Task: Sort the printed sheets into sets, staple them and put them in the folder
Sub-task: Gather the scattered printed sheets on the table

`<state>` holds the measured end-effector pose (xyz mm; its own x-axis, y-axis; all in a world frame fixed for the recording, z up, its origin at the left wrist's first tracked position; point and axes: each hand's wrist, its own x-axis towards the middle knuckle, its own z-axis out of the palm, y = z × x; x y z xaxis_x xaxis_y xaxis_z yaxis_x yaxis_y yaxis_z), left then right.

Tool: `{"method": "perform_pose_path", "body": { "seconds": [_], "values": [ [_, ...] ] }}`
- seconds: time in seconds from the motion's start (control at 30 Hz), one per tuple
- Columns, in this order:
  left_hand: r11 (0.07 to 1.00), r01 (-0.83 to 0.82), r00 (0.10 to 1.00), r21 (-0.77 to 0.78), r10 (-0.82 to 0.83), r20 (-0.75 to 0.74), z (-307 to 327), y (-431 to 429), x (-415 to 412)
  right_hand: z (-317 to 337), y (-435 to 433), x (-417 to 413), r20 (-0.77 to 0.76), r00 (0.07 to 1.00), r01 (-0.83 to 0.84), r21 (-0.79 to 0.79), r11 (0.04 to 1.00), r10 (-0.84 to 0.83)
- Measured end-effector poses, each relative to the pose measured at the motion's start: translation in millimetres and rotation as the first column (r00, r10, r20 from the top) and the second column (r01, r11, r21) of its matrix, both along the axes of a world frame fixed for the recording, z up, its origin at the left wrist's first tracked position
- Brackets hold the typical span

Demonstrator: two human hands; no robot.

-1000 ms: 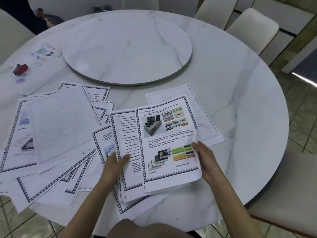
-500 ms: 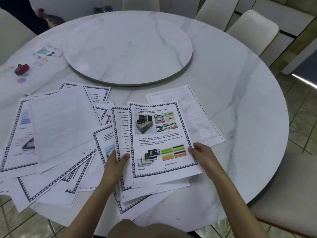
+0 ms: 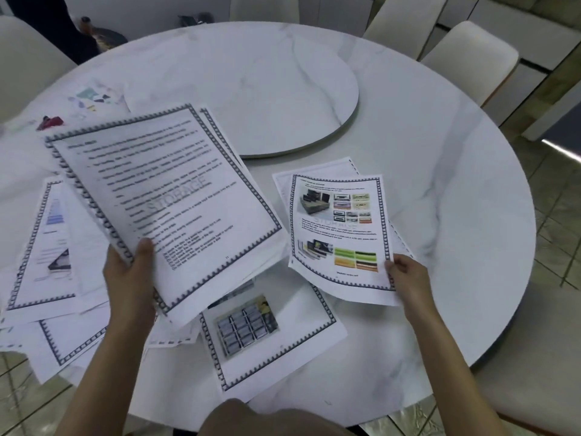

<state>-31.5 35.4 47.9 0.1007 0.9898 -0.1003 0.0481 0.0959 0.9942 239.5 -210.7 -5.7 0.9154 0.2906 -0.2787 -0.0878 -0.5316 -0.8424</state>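
Sorting looks early: our left hand (image 3: 129,272) grips a text-page stack (image 3: 176,209), our right hand (image 3: 408,275) pinches one illustrated sheet (image 3: 342,234), nothing stapled.

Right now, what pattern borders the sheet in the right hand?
A dark, notched repeating border rings the sheet in the right hand; head view.

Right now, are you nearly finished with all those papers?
Not nearly. Done: nothing looks stapled or filed. In hand: the left hand grips a bundle of text pages, the right hand pinches the colour-picture page, so sorting is under way. Left: loose pages scattered on the table, and the red thing, maybe the stapler, lies untouched.
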Motion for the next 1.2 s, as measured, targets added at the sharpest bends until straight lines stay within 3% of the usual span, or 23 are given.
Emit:
{"method": "perform_pose_path", "body": {
  "seconds": [0.3,0.6,0.8,1.03,1.2],
  "values": [
    [0.996,-0.084,0.992,-0.029,0.086,0.095,0,1,-7,-4,30,-29,0.019,0.989,-0.149,-0.027,0.988,0.15],
    [0.988,-0.139,0.987,-0.06,0.144,0.078,2,11,-20,-12,34,-26,0.102,0.995,-0.005,-0.067,0.998,0.012],
    [0.994,-0.052,0.997,-0.093,0.057,0.049,-10,9,-19,-12,40,-37,0.025,0.986,-0.167,-0.009,0.986,0.167],
    [0.965,0.042,0.996,-0.257,-0.061,-0.064,-51,-8,-11,-11,56,-52,0.099,0.92,-0.372,-0.09,0.924,0.38],
    [0.944,0.095,0.981,-0.317,-0.142,-0.13,-62,-17,-10,-14,51,-23,0.271,0.918,-0.23,-0.233,0.945,0.29]
  ]
}}
